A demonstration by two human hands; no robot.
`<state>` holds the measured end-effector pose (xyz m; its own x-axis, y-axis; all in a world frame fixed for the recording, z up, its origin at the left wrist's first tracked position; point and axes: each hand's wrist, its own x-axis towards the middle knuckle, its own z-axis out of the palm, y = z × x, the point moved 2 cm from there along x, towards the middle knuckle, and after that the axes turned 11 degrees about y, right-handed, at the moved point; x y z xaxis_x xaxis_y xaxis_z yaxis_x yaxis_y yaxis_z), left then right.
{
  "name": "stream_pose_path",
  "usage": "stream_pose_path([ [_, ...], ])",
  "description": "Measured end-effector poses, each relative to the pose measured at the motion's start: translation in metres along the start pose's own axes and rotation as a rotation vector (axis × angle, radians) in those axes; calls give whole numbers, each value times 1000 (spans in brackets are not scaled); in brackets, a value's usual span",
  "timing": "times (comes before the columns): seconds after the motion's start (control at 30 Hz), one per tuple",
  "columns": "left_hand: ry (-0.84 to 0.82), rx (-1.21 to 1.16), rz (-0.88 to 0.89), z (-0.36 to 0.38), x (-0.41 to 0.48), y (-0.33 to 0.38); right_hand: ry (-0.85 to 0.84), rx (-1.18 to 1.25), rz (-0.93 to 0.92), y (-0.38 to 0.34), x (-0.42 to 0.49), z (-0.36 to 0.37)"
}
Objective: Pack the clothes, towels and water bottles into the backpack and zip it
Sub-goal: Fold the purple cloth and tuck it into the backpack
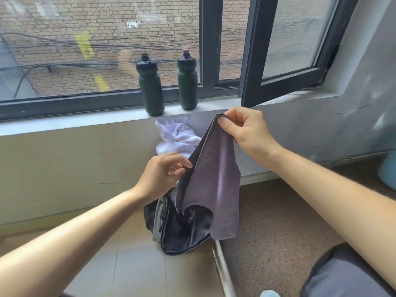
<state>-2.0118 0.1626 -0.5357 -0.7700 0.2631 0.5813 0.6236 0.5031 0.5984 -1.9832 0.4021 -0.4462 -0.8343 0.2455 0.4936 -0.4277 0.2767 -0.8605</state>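
Along the pale window sill (64, 123), a left dark green plastic water bottle (151, 86) and a right dark green plastic water bottle (186, 82) are standing upright, apart, near its front edge. Below, the left hand (162, 174) is pinching the left edge of a purple-grey microfibre towel (214, 174). The right hand (246, 131) is gripping its top corner between thumb and forefinger. The towel is hanging over the open black fabric backpack (182, 232) on the floor, hiding its right side. A crumpled white garment (177, 136) is lying partly hidden behind both.
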Motion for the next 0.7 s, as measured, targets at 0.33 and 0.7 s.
stream_pose_path([
  [0.33,-305,326,-113,34,-13,8,75,57,8,-5,4,-10],
  [0.7,-238,499,-32,53,-7,-6,186,57,-29,-3,13,-23],
])
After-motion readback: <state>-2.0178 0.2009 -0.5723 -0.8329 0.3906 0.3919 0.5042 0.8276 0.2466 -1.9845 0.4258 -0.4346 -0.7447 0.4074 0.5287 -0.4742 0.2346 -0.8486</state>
